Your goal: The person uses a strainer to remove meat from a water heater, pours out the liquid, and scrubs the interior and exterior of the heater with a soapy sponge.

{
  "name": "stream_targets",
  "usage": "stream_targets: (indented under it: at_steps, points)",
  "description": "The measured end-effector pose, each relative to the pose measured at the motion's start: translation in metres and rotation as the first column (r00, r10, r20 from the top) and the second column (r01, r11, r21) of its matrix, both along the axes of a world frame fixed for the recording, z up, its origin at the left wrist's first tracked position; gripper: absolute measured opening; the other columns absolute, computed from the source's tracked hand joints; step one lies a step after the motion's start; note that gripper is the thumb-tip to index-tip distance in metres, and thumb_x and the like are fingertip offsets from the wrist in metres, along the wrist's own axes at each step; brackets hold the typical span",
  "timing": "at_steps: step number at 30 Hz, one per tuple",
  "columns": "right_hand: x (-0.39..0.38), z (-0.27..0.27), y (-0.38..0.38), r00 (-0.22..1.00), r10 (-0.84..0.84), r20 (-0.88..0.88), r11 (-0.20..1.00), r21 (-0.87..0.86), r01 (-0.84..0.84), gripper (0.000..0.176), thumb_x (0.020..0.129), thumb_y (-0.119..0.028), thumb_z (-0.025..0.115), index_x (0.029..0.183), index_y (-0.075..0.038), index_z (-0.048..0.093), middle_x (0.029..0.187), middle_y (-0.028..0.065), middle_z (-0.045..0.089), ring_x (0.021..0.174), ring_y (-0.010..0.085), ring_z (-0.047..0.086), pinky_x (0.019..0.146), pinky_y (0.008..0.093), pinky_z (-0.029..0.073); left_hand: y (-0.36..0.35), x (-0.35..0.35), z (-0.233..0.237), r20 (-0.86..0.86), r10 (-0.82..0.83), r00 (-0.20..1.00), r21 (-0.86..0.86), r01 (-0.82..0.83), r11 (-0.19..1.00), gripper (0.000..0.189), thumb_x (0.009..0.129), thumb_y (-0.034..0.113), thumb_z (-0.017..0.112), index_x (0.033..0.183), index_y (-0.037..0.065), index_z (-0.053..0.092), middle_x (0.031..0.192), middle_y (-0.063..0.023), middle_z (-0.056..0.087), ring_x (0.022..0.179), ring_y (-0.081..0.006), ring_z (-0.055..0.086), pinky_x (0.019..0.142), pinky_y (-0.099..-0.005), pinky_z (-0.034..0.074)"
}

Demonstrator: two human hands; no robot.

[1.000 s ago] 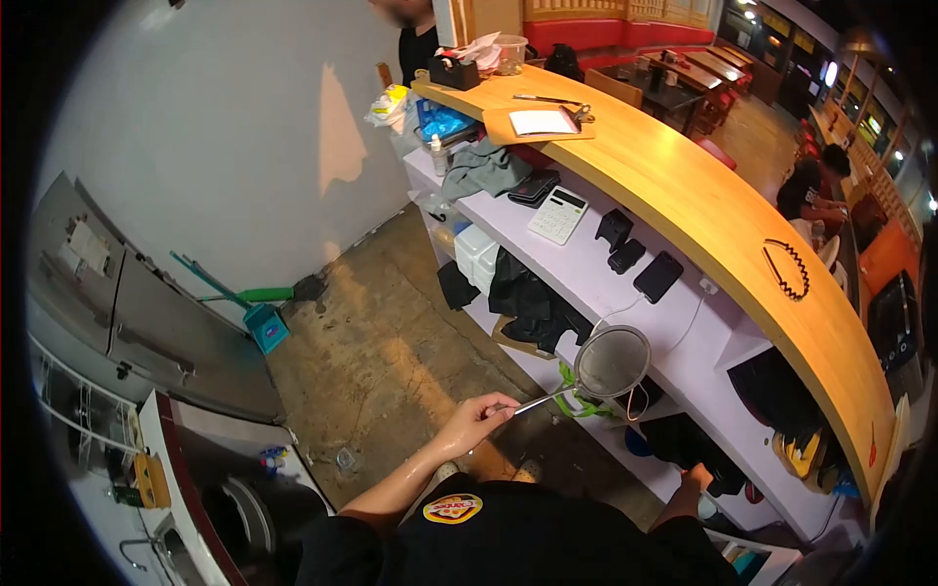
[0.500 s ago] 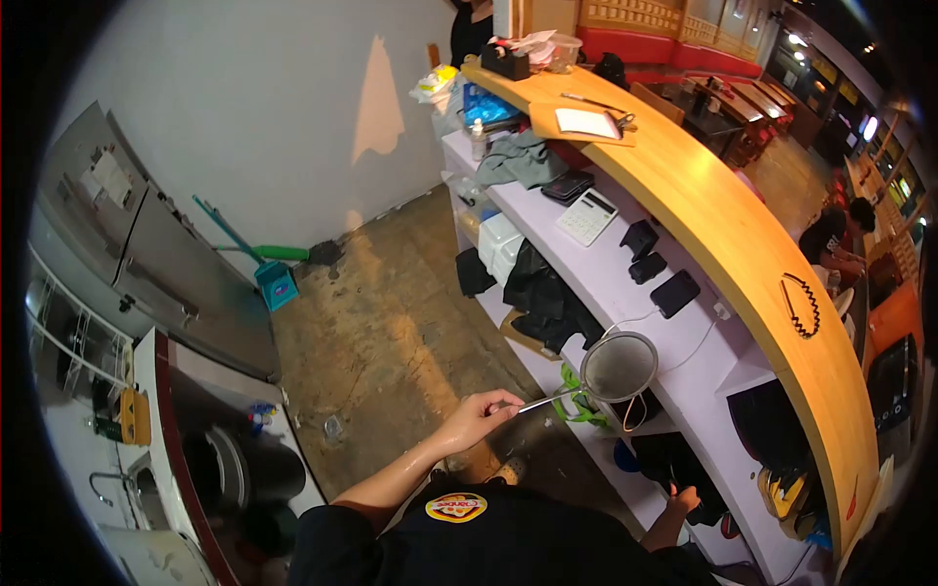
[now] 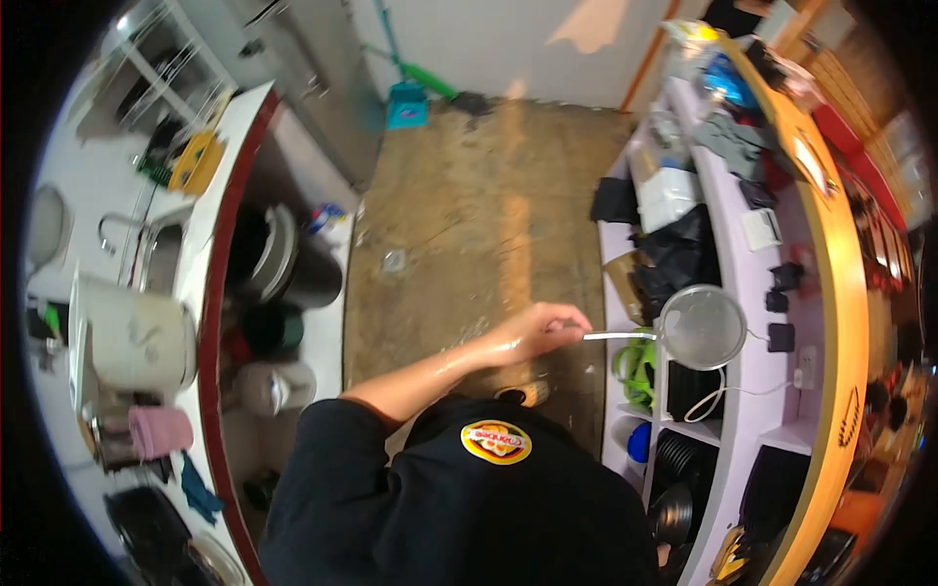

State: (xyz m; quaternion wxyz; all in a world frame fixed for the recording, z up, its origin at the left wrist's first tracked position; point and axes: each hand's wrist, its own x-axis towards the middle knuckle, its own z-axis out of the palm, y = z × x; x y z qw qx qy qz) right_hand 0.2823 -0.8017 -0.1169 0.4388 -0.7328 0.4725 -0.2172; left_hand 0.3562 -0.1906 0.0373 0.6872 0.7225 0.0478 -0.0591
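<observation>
The one piece of writing I can nearly make out is on the person's black shirt (image 3: pixel 469 508): a round yellow, red and white badge (image 3: pixel 496 441) with rounded lettering that ends in something like "nbee", the first letters too blurred to be sure. Over on the wooden counter (image 3: pixel 842 293) there's a sheet on a clipboard (image 3: pixel 809 161), but its print is too small to read.

The strainer (image 3: pixel 703 327) has a round bowl of fine grey mesh in a thin metal rim, with a straight, slim, shiny handle. It's out to the right of the left hand (image 3: pixel 552 332), level with the lilac shelves (image 3: pixel 728 391) in view. Just below its rim a pale cable (image 3: pixel 705 398) loops, near a crumpled bright green item (image 3: pixel 637 371). Beyond it, farther from the person, lie glossy black material (image 3: pixel 681 256) and a boxy white container (image 3: pixel 669 198).

Well off to the left of that hand are a smooth dark bin (image 3: pixel 311 262) and a pink plastic container (image 3: pixel 161 430).

The left hand is closed, thumb and fingers pinching the handle's end, and its forearm glistens wet. Of the right hand (image 3: pixel 664 555) only a sliver shows low by the shelves, so I can't tell how open it is.
</observation>
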Motion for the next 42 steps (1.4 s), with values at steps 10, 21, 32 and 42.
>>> stream_targets:
  at_steps: [10, 21, 32, 42]
  points:
    - [0.074, -0.02, 0.257, 0.755, 0.63, 0.181, 0.702, 0.282, -0.654, 0.055, 0.076, -0.003, 0.053, 0.13, -0.004, 0.043, 0.107, 0.016, 0.058, 0.078, 0.0269, 0.062, 0.051, 0.0342, 0.054, 0.131, -0.221, 0.01, 0.029, 0.432, 0.901, 0.205, -0.429, 0.88, 0.019, 0.09, 0.02, 0.058, 0.103, 0.006, 0.063, 0.054, 0.002, 0.041, 0.053, -0.0049, 0.034, 0.049, -0.0263, 0.028]
    - [0.028, 0.115, 0.795, -0.29, 0.716, 0.635, -0.646, 0.446, -0.619, 0.031, 0.076, 0.0, 0.049, 0.107, -0.004, 0.049, 0.087, 0.0056, 0.057, 0.063, 0.0132, 0.06, 0.042, 0.0291, 0.055, 0.171, -0.473, 0.135, 0.35, 0.932, 0.092, 0.334, -0.942, -0.033, 0.02, 0.089, 0.008, 0.057, 0.108, 0.006, 0.063, 0.066, 0.005, 0.052, 0.058, -0.0029, 0.039, 0.053, -0.0192, 0.033]
    - [-0.142, 0.148, 1.079, -0.518, 0.488, 0.702, -0.869, 0.448, -0.211, 0.035, 0.074, 0.005, 0.048, 0.108, -0.003, 0.048, 0.081, 0.0065, 0.059, 0.058, 0.0173, 0.062, 0.041, 0.0353, 0.058, 0.152, -0.593, 0.293, 0.799, 0.577, -0.166, 0.6, 0.189, -0.777, 0.029, 0.091, 0.002, 0.051, 0.119, 0.002, 0.058, 0.084, 0.0006, 0.057, 0.064, -0.0057, 0.041, 0.056, -0.0197, 0.034]
    - [-0.191, 0.13, 1.145, -0.593, 0.475, 0.65, -0.837, 0.542, -0.076, 0.041, 0.073, 0.005, 0.049, 0.114, -0.002, 0.047, 0.085, 0.0111, 0.062, 0.06, 0.0211, 0.065, 0.042, 0.0362, 0.059, 0.252, -0.57, 0.341, 0.483, 0.872, -0.076, 0.727, 0.59, -0.351, 0.026, 0.073, -0.003, 0.062, 0.097, 0.007, 0.066, 0.064, -0.0102, 0.048, 0.055, -0.0262, 0.049, 0.05, -0.0356, 0.038]
